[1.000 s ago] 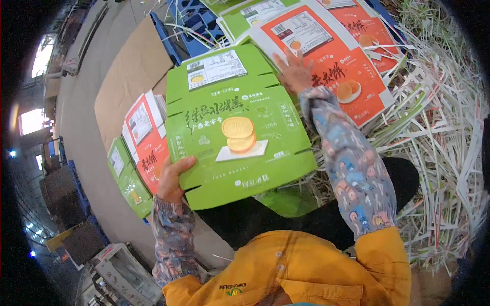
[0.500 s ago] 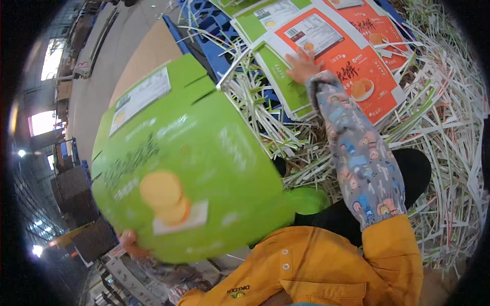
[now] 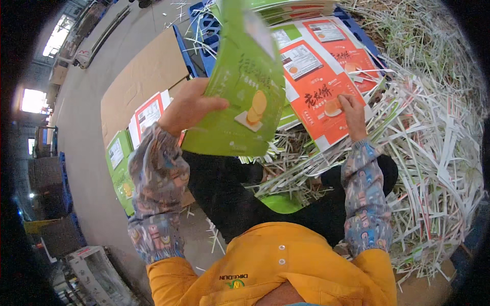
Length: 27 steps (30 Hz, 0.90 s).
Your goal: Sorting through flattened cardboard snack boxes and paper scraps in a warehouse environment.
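My left hand [image 3: 196, 104] grips a green printed card sheet [image 3: 242, 97] by its left edge. This sheet is raised and slightly curved, with round biscuits pictured on it, and its upper part is blurred. To the right lies a flat stack topped by a red printed card sheet [image 3: 320, 89] with a white label. My right hand [image 3: 356, 116] is closed at the lower right edge of that red sheet, thumb and fingertips pinched together on it. Part of the stack is hidden behind the raised green sheet.
Brown cardboard [image 3: 138, 71] on the left bears more green sheets [image 3: 121, 171] and a red-and-white sheet [image 3: 149, 115]. A blue plastic pallet [image 3: 206, 38] shows under the stack. Paper strip scraps [image 3: 429, 148] heap up on the right. Below my knees shows something bright green [image 3: 280, 204].
My left hand has lifted the green sheet from the lower left up and rightward toward the stack. My right hand has moved from the stack's upper left to the red sheet's lower right edge.
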{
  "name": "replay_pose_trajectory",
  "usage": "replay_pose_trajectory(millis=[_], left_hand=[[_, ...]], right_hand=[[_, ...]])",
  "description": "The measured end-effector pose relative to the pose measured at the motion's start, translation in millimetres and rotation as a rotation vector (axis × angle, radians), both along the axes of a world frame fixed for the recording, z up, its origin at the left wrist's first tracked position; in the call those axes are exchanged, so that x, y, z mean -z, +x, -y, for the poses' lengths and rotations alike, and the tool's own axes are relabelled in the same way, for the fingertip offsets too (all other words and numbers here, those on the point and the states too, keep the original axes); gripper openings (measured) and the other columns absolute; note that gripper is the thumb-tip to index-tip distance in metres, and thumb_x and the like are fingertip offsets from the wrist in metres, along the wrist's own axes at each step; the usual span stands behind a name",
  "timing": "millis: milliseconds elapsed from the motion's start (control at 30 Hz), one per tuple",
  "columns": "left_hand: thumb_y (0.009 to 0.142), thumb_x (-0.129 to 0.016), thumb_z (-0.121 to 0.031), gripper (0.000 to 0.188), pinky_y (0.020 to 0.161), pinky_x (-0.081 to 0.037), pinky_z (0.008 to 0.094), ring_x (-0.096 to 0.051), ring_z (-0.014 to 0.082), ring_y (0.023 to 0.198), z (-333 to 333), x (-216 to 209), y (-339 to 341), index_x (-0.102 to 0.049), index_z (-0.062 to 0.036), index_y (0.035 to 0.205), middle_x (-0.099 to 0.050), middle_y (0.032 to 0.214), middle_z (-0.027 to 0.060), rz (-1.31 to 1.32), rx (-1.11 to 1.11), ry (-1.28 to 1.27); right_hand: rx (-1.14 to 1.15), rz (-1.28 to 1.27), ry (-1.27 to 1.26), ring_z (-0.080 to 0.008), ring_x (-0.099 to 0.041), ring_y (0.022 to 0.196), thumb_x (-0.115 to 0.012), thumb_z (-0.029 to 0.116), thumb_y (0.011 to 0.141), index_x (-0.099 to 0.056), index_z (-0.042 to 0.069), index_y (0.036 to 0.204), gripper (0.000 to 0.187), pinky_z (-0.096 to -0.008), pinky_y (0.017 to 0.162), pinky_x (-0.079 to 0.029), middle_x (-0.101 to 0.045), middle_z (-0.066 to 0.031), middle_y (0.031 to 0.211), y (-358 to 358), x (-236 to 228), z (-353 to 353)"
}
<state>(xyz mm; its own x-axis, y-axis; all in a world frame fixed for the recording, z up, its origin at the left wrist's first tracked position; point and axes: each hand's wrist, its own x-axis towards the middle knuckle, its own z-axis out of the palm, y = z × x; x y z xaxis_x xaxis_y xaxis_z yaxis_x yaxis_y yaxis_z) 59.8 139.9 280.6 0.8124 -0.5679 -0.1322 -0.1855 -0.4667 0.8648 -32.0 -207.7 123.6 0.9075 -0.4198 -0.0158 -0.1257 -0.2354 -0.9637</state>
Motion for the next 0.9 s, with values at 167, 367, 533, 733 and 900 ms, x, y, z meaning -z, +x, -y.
replay_pose_trajectory(millis=[167,367,533,733,900], left_hand=[[0.065,-0.057,-0.019,0.026,0.063,-0.045,0.0374,-0.058,0.0283,0.068,48.9,7.4,9.3,-0.060,-0.0038,0.085,-0.057,0.074,0.0200,0.435,0.180,0.260],[0.064,-0.056,-0.021,0.025,0.063,-0.045,0.0425,-0.057,0.0319,0.072,95.6,69.7,14.6,-0.059,-0.0066,0.085,-0.059,0.076,0.0159,0.594,0.157,0.657],[0.063,-0.061,-0.019,0.029,0.073,-0.042,0.0408,-0.056,0.0287,0.080,69.0,79.5,2.9,-0.057,-0.0091,0.090,-0.059,0.084,0.0120,0.672,0.017,0.471],[0.057,-0.073,-0.012,0.076,0.093,-0.030,0.0368,-0.044,0.0286,0.104,3.9,146.3,-14.2,-0.032,0.0023,0.119,-0.046,0.112,0.0173,0.516,-0.480,-0.192],[0.067,-0.066,-0.001,0.053,0.081,-0.039,0.0279,-0.047,0.0172,0.094,57.4,195.2,-23.8,-0.036,-0.0024,0.111,-0.048,0.099,0.0082,0.094,-0.558,-0.814]], right_hand=[[0.006,0.269,-0.260,-0.0153,-0.050,0.093,-0.057,0.015,0.079,-0.049,0.001,0.106,0.032,-0.0276,0.082,-0.040,-0.052,-0.0095,0.102,-2.1,-53.9,12.6],[-0.065,0.617,-1.021,-0.0281,-0.031,0.117,-0.067,0.016,0.063,-0.037,0.011,0.121,0.065,-0.0409,0.098,-0.023,-0.041,-0.0116,0.118,38.7,-81.0,-9.1],[-0.359,0.396,-1.350,-0.0279,-0.040,0.106,-0.068,0.022,0.059,-0.048,0.009,0.108,0.054,-0.0396,0.093,-0.025,-0.048,-0.0115,0.102,69.7,-69.6,-7.2],[-0.458,0.319,-1.337,-0.0260,-0.047,0.094,-0.066,0.021,0.062,-0.052,0.008,0.096,0.039,-0.0384,0.081,-0.032,-0.051,-0.0079,0.090,76.5,-73.7,-5.6],[-0.456,0.320,-1.347,-0.0261,-0.046,0.096,-0.065,0.021,0.064,-0.050,0.008,0.098,0.040,-0.0389,0.081,-0.032,-0.050,-0.0077,0.092,77.7,-69.8,-8.5]])
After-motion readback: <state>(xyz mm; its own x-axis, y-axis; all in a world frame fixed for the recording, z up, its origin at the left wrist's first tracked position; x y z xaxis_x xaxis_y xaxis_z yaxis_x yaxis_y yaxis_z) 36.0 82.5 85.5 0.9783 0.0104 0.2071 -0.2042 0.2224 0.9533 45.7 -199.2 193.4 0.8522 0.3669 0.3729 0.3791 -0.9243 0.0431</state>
